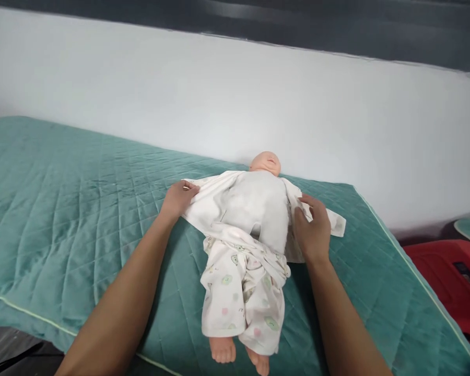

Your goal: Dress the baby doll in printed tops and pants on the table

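A baby doll (258, 209) lies on its back on a teal quilted mattress (82, 198), head toward the wall, bare feet toward me. It wears white printed trousers (243, 297). A white top (211, 203) is spread open under its grey torso. My left hand (177, 199) is closed on the top's left flap, near the sleeve. My right hand (312, 230) grips the right flap beside the doll's side, fingers curled on the cloth.
A white wall (235, 104) runs right behind the mattress. A red plastic object (450, 282) stands off the mattress's right edge. The mattress's front edge with pale piping (27, 313) is close to me at lower left.
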Tool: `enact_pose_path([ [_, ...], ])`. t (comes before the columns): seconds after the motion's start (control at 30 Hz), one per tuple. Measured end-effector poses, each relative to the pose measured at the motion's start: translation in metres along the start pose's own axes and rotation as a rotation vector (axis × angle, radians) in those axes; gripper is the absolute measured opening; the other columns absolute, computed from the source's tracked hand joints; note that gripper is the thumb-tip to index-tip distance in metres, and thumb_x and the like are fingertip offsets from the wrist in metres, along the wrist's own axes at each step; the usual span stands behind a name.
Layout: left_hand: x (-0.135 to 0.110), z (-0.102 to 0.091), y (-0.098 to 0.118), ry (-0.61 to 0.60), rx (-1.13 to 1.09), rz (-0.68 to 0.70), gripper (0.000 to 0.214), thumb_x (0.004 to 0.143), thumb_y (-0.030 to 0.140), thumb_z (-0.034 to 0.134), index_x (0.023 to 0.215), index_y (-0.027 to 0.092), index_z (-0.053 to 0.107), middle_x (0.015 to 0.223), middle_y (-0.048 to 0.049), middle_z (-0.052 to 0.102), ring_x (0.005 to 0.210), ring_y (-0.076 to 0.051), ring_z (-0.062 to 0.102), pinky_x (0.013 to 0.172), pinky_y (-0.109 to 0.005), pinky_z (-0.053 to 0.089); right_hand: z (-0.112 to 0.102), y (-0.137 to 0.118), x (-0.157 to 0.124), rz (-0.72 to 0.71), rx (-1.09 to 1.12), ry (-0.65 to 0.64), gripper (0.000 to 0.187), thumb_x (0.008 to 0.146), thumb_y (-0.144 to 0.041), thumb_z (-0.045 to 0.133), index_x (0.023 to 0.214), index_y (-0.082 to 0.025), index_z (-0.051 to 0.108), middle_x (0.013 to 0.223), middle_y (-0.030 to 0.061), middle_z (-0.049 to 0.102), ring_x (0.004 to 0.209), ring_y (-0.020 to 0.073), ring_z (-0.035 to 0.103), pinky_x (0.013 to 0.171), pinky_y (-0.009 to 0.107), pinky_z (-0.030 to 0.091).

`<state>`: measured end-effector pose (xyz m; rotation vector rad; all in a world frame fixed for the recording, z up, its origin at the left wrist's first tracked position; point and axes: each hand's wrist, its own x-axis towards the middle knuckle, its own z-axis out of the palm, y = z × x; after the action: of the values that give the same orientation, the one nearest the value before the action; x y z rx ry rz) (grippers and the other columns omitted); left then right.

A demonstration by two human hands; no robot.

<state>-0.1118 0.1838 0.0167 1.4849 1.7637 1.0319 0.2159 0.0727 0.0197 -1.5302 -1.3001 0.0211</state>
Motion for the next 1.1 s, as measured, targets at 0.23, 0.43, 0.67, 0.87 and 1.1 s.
enact_pose_path([
  [0.23, -0.03, 0.008, 0.017, 0.262, 0.242, 0.374, 0.018, 0.087, 0.037, 0.058, 0.088, 0.021, 0.067, 0.097, -0.0114, 0.068, 0.099, -0.03, 0.061, 0.088, -0.043, 0.046, -0.001, -0.052, -0.018, -0.178, 0.233, -0.281, 0.008, 0.094, -0.029, 0.06, 0.091, -0.026, 0.066, 0.126, 0.0077, 0.068, 0.124, 0.0241, 0.059, 0.111, 0.049, 0.042],
  [0.43, -0.071, 0.012, 0.048, -0.508, -0.221, 0.456, 0.027, 0.083, 0.047, 0.069, 0.084, 0.02, 0.073, 0.074, -0.0009, 0.064, 0.069, -0.016, 0.056, 0.065, -0.028, 0.045, -0.005, -0.069, -0.02, -0.255, 0.216, -0.591, 0.024, 0.092, -0.036, 0.065, 0.071, -0.026, 0.064, 0.122, 0.0046, 0.073, 0.134, 0.0278, 0.052, 0.12, 0.055, 0.027],
  [0.67, -0.071, -0.009, 0.056, -1.079, -0.087, 0.64, 0.016, 0.078, 0.032, 0.076, 0.092, 0.023, 0.076, 0.095, -0.0021, 0.061, 0.08, -0.014, 0.055, 0.072, -0.025, 0.045, -0.016, -0.073, -0.012, -0.254, 0.179, -0.889, 0.02, 0.088, -0.044, 0.072, 0.074, -0.029, 0.072, 0.126, 0.0005, 0.071, 0.144, 0.0292, 0.041, 0.124, 0.058, 0.014],
  [0.87, -0.073, -0.011, 0.059, -1.128, -0.057, 0.645, 0.017, 0.075, 0.032, 0.08, 0.082, 0.021, 0.07, 0.093, -0.0005, 0.056, 0.082, -0.014, 0.053, 0.071, -0.024, 0.044, -0.023, -0.077, -0.011, -0.258, 0.082, -1.032, 0.026, 0.081, -0.051, 0.078, 0.072, -0.028, 0.069, 0.139, -0.0006, 0.064, 0.151, 0.0345, 0.03, 0.123, 0.064, -0.004],
  [1.1, -0.072, -0.013, 0.06, -1.167, -0.104, 0.626, 0.024, 0.076, 0.034, 0.08, 0.075, 0.019, 0.06, 0.089, 0.0007, 0.053, 0.081, -0.014, 0.05, 0.072, -0.025, 0.042, -0.026, -0.075, -0.007, -0.258, 0.131, -1.108, 0.026, 0.081, -0.049, 0.078, 0.074, -0.028, 0.066, 0.141, -0.0013, 0.062, 0.154, 0.033, 0.023, 0.125, 0.064, 0.004],
])
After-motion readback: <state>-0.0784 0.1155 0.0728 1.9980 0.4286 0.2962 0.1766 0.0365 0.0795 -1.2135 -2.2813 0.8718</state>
